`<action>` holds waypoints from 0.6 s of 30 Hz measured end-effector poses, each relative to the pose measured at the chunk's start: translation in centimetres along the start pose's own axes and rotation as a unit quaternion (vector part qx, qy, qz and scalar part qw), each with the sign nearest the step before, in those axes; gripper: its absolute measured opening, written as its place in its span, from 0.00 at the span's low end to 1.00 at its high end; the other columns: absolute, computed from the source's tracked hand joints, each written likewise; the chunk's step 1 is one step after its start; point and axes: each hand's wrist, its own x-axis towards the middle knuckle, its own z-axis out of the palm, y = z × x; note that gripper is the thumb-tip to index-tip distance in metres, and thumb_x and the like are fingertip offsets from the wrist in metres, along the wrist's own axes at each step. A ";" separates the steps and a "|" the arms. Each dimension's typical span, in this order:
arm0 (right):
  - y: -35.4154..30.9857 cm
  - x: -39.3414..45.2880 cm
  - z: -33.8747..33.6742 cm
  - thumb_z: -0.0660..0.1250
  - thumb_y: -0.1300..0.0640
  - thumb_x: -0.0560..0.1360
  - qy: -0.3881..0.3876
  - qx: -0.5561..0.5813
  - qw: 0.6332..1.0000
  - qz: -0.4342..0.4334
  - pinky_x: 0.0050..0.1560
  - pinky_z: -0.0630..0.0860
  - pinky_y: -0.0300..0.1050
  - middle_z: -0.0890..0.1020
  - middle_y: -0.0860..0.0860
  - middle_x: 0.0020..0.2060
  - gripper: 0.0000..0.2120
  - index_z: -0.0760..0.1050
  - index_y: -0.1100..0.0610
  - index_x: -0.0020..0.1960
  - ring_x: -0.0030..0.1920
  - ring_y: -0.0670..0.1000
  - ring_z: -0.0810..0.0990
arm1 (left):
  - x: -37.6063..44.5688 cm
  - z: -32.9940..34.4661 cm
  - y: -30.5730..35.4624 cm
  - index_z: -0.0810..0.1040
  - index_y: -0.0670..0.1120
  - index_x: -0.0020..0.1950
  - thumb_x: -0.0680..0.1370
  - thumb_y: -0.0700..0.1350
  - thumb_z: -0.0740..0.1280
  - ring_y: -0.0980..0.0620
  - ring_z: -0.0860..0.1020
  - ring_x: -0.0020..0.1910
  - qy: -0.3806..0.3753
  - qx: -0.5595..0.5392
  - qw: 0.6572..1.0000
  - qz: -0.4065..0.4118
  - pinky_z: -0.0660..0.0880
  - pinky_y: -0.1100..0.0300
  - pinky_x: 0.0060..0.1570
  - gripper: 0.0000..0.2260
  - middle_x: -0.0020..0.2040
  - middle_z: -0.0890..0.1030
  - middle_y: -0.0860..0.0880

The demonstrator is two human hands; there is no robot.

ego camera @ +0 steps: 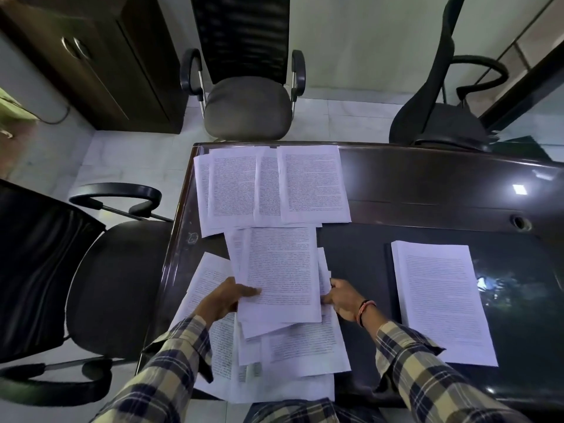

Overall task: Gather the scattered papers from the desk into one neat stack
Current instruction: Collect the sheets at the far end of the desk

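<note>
- Head view, looking down: the two hands meet over a dark, glossy desk (427, 184), both sleeves in cream-and-navy plaid.
- The left hand (224, 300) grips the left edge of a small bundle of white printed sheets (280, 276), thumb lying on top.
- The right hand (343, 297), a red thread bracelet (364, 309) at its wrist, pinches the bundle's right edge, where a few sheet corners stick out unevenly.
- Beneath and nearer than the hands lie more loose printed sheets (302, 346), overlapping at angles.
- Beyond the hands, a row of overlapping printed pages (271, 184) is spread along the desk's far left part.
- Right of the right hand, apart from it, sits a thick squared stack of printed paper (442, 300).
- Judgement: gathering is partly done. To do this step well, square the bundle's edges between both palms before collecting more, then set it flush on the thick stack.
- Three dark office chairs (247, 105) ring the desk.
</note>
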 end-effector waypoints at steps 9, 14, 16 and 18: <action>0.7 -1.5 0.6 0.66 0.77 0.75 -0.030 0.051 0.998 -0.011 0.47 0.85 0.49 0.84 0.63 0.55 0.15 0.78 0.70 0.60 0.51 0.58 0.86 | -0.8 1.3 -1.4 0.80 0.39 0.66 0.81 0.46 0.71 0.41 0.86 0.53 0.089 -0.030 0.994 0.060 0.83 0.45 0.54 0.16 0.61 0.84 0.38; 0.9 -1.9 1.1 0.69 0.74 0.74 -0.077 0.031 0.997 0.006 0.51 0.84 0.49 0.85 0.62 0.57 0.15 0.79 0.69 0.60 0.55 0.59 0.85 | -0.8 1.6 -1.8 0.68 0.45 0.79 0.76 0.73 0.62 0.42 0.73 0.73 0.170 0.007 0.982 0.083 0.71 0.41 0.72 0.41 0.74 0.74 0.49; 1.1 -1.7 1.2 0.69 0.73 0.75 -0.068 0.039 0.997 -0.002 0.51 0.84 0.49 0.84 0.62 0.58 0.15 0.78 0.70 0.61 0.57 0.60 0.84 | 0.2 1.4 -2.7 0.67 0.42 0.78 0.77 0.72 0.61 0.40 0.72 0.73 0.225 0.033 0.968 0.110 0.70 0.41 0.72 0.41 0.73 0.72 0.48; 1.3 -1.6 1.4 0.68 0.73 0.76 -0.051 0.047 0.998 -0.010 0.51 0.84 0.49 0.84 0.63 0.57 0.14 0.79 0.70 0.61 0.58 0.61 0.84 | 0.5 1.1 -3.1 0.74 0.41 0.70 0.78 0.68 0.64 0.38 0.78 0.65 0.228 0.091 0.962 0.120 0.76 0.40 0.65 0.35 0.67 0.79 0.42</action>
